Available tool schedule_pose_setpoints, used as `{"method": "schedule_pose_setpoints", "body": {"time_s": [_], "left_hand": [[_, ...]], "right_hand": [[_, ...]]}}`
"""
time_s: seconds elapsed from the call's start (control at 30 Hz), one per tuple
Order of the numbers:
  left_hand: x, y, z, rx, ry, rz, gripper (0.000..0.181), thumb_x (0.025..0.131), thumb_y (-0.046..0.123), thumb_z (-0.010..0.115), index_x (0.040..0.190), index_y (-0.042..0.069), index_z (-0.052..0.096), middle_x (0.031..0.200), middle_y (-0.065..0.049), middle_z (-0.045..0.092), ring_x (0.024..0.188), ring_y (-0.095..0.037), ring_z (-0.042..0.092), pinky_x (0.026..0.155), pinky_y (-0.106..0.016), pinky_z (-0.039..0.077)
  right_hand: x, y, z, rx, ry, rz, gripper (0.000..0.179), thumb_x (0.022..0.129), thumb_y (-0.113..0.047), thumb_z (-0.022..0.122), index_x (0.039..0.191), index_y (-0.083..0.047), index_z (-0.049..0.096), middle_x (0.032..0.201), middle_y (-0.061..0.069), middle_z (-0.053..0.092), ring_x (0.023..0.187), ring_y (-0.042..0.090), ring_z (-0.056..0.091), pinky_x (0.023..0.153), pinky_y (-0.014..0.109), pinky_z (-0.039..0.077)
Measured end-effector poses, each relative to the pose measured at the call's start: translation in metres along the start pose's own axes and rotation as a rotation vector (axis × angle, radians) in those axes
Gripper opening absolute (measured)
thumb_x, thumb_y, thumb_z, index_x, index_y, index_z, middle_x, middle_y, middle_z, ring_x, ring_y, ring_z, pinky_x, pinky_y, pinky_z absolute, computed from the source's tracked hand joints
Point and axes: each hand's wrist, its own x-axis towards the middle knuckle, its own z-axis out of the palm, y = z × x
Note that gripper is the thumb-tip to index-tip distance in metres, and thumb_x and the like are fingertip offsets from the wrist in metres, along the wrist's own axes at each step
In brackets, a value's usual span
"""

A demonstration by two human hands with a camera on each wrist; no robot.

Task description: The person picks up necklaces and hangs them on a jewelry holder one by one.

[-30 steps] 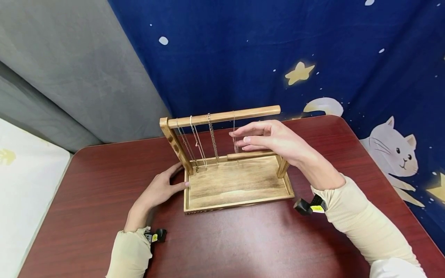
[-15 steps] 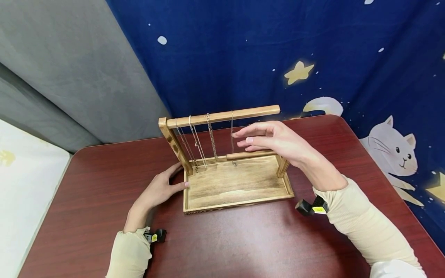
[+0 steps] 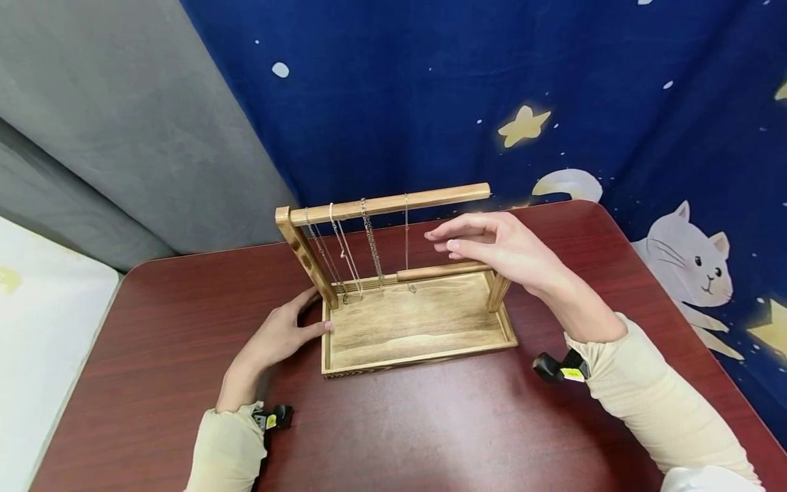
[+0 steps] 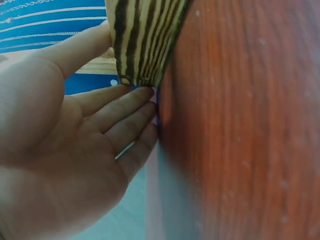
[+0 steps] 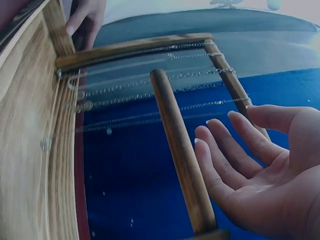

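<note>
A wooden necklace stand (image 3: 420, 322) with a shallow tray base is on the table. From its top bar (image 3: 430, 199) hang several necklaces. The rightmost, a fine chain necklace (image 3: 406, 236), has a small pendant low over the tray; a thicker chain necklace (image 3: 371, 239) hangs left of it. My left hand (image 3: 285, 331) holds the tray's left end between thumb and fingers, seen close in the left wrist view around the striped wood (image 4: 145, 40). My right hand (image 3: 501, 246), fingers bent loosely and holding nothing, hovers right of the fine chain, apart from it.
A shorter lower bar (image 3: 443, 271) reaches left from the stand's right post (image 3: 498, 294), below my right hand. The reddish-brown table (image 3: 455, 424) spreads around the stand. Behind stand a blue curtain (image 3: 393, 89) with stars and a cat, and a grey curtain (image 3: 123, 123).
My right hand has drawn back rightward from the fine chain necklace, letting it go. Its pendant has dropped and now hangs straight. My left hand stays at the tray's end.
</note>
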Motion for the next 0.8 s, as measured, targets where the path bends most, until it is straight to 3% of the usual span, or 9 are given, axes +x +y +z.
{"method": "schedule_pose_setpoints", "body": {"time_s": [0.17, 0.47, 0.6, 0.8], "left_hand": [[-0.005, 0.004, -0.003, 0.04, 0.006, -0.003, 0.079, 0.093, 0.032, 0.071, 0.154, 0.002, 0.032, 0.15, -0.022, 0.043, 0.139, -0.041, 0.038, 0.11, -0.057, 0.034], [-0.012, 0.014, -0.001, 0.091, -0.009, 0.012, 0.082, 0.095, 0.036, 0.068, 0.156, 0.0, 0.026, 0.151, -0.024, 0.041, 0.138, -0.042, 0.039, 0.109, -0.058, 0.035], [-0.016, 0.013, 0.001, 0.105, -0.002, 0.021, 0.08, 0.095, 0.034, 0.068, 0.155, -0.001, 0.028, 0.151, -0.024, 0.041, 0.138, -0.042, 0.038, 0.109, -0.058, 0.034], [-0.02, 0.012, 0.002, 0.132, 0.021, 0.018, 0.076, 0.096, 0.034, 0.067, 0.155, 0.003, 0.031, 0.152, -0.021, 0.041, 0.138, -0.04, 0.039, 0.109, -0.057, 0.035]], "right_hand": [[-0.005, 0.005, -0.004, -0.158, 0.069, 0.0, 0.025, 0.097, -0.02, 0.067, 0.121, -0.016, 0.072, 0.123, -0.002, 0.069, 0.115, 0.02, 0.065, 0.091, 0.025, 0.053], [-0.017, 0.017, -0.015, -0.245, 0.158, -0.022, 0.029, 0.097, -0.028, 0.067, 0.123, -0.018, 0.071, 0.123, -0.002, 0.068, 0.108, 0.013, 0.067, 0.089, 0.02, 0.052], [-0.022, 0.024, -0.018, -0.249, 0.161, -0.047, 0.033, 0.096, -0.023, 0.068, 0.128, -0.017, 0.067, 0.127, 0.0, 0.066, 0.113, 0.015, 0.064, 0.093, 0.022, 0.05], [-0.03, 0.036, -0.022, -0.404, 0.171, -0.126, 0.049, 0.092, -0.021, 0.073, 0.139, -0.023, 0.059, 0.139, -0.005, 0.058, 0.123, 0.014, 0.057, 0.103, 0.032, 0.045]]}}
